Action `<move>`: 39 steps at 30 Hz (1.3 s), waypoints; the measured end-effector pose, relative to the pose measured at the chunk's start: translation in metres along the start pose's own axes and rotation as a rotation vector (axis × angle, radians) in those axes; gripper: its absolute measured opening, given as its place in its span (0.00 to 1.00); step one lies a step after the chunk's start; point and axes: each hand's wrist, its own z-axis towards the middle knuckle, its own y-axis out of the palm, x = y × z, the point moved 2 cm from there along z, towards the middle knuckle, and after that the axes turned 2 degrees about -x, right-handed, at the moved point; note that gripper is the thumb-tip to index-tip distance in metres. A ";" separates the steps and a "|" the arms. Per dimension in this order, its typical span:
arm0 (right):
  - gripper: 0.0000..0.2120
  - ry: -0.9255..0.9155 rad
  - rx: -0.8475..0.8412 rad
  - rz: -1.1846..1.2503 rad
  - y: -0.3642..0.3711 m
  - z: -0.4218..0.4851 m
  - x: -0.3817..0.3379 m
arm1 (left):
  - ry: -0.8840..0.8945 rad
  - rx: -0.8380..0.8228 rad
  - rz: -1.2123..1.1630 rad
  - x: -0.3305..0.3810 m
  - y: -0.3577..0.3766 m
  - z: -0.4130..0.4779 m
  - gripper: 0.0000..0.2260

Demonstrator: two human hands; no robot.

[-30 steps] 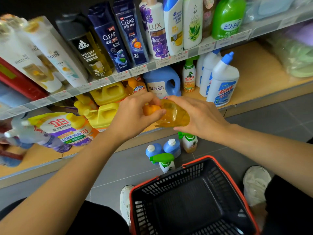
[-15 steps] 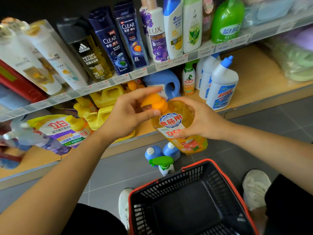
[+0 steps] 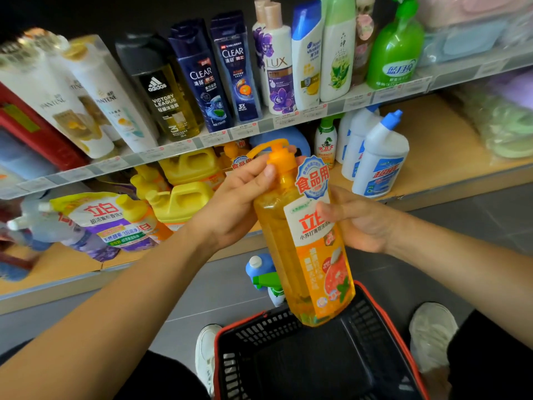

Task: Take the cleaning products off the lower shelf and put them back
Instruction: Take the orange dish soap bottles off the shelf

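1. Orange dish-soap bottle (image 3: 311,249): centre of frame, off the lower shelf (image 3: 432,145), held in the air, near upright with its label facing the camera.
2. Left hand (image 3: 230,209): fingers curled round the pump neck at the bottle's top, thumb pressed against it.
3. Right hand (image 3: 363,220): wraps the bottle's mid body from the right, thumb across the label.
4. Bottle's base overlaps the far rim of the black basket (image 3: 253,330), bottom centre.
5. Yellow jugs (image 3: 184,197) stand on the shelf at centre left; white blue-capped bottles (image 3: 380,160) at centre right.
6. Small bottles (image 3: 259,269) stand on the floor behind the held bottle.
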 end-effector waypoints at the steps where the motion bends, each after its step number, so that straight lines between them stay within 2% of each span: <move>1: 0.28 0.007 -0.002 0.019 0.000 0.000 0.001 | 0.009 0.011 0.004 0.001 0.001 0.000 0.19; 4: 0.29 -0.002 0.019 -0.017 0.002 0.001 0.001 | 0.070 0.120 0.097 0.004 -0.002 -0.003 0.12; 7: 0.25 -0.076 0.161 -0.175 0.003 0.003 0.003 | 0.121 0.218 0.131 0.001 0.000 -0.007 0.08; 10: 0.23 -0.132 0.258 -0.282 0.003 0.004 0.004 | 0.143 0.262 0.138 -0.004 0.003 -0.009 0.10; 13: 0.23 -0.086 0.190 -0.221 0.004 0.003 0.001 | 0.095 0.237 0.108 -0.003 -0.002 -0.007 0.11; 17: 0.26 0.007 0.051 -0.101 0.005 0.001 0.002 | 0.027 0.112 0.034 0.001 -0.004 -0.005 0.10; 20: 0.30 0.018 0.038 -0.020 0.004 0.001 0.004 | 0.021 0.075 0.002 0.002 -0.002 -0.005 0.11; 23: 0.28 -0.009 0.057 -0.064 0.006 0.003 0.003 | 0.066 0.133 0.027 0.000 -0.001 -0.006 0.12; 26: 0.20 -0.087 0.205 -0.171 0.005 0.005 0.003 | 0.130 0.237 0.089 -0.005 -0.001 -0.008 0.11; 29: 0.22 -0.160 0.274 -0.268 0.004 0.005 0.005 | 0.151 0.285 0.115 -0.007 -0.001 -0.007 0.11; 36: 0.25 0.009 0.044 -0.119 0.002 0.001 0.001 | 0.047 0.159 0.012 -0.002 -0.003 -0.004 0.15; 39: 0.27 -0.010 0.092 -0.094 0.001 0.003 0.004 | 0.159 0.280 0.118 0.003 -0.002 -0.007 0.15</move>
